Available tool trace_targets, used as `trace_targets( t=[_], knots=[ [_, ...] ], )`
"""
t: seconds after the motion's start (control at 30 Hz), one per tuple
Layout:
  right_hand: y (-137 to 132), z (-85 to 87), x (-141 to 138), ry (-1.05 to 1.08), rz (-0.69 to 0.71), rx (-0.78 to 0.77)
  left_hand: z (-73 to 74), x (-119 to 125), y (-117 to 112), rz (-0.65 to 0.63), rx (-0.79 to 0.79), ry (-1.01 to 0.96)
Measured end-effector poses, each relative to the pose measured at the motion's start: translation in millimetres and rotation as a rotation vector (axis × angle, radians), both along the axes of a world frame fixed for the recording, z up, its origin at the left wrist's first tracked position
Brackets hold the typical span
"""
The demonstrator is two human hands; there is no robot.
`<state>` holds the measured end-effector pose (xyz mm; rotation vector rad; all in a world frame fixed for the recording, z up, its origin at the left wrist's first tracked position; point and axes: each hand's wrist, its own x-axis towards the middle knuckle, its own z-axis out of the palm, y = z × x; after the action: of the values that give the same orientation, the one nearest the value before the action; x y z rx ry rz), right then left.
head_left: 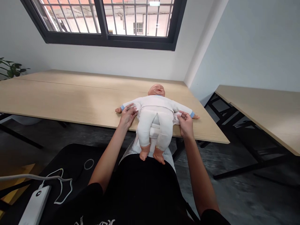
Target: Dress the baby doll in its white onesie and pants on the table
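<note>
Bodysuit edge (176, 118) pinched tight in my right hand (185, 124); my left hand (127, 115) rests on the doll's (156, 125) sleeve (132, 104), grip unclear.

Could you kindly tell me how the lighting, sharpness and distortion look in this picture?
In the head view, the black-framed barred window is bright and washed out, the pale wooden tabletop shows a soft sheen, the dark grey floor smears into blur, and wide-angle distortion slants the edges.
</note>
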<state>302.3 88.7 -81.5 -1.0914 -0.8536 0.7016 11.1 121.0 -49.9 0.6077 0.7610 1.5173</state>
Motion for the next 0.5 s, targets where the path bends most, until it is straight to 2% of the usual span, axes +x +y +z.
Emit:
trace_targets(
  t=[0.17, 0.27, 0.37, 0.5],
  knots=[
    [-1, -3.2, 20, -0.022, -0.028, -0.026, 0.0, -5, 1, 0.159, 0.005, -0.120],
    [-4, -2.7, 32, -0.077, -0.094, -0.025, -1.6, -4, 1, 0.223, 0.042, -0.104],
    [-10, 1.9, 38, -0.173, -0.112, -0.038, -3.6, -4, 1, 0.273, 0.118, 0.159],
    [-21, 12.3, 32, -0.495, 0.079, -0.110, -5.5, -9, 3, 0.303, 0.237, 0.739]
  ],
)
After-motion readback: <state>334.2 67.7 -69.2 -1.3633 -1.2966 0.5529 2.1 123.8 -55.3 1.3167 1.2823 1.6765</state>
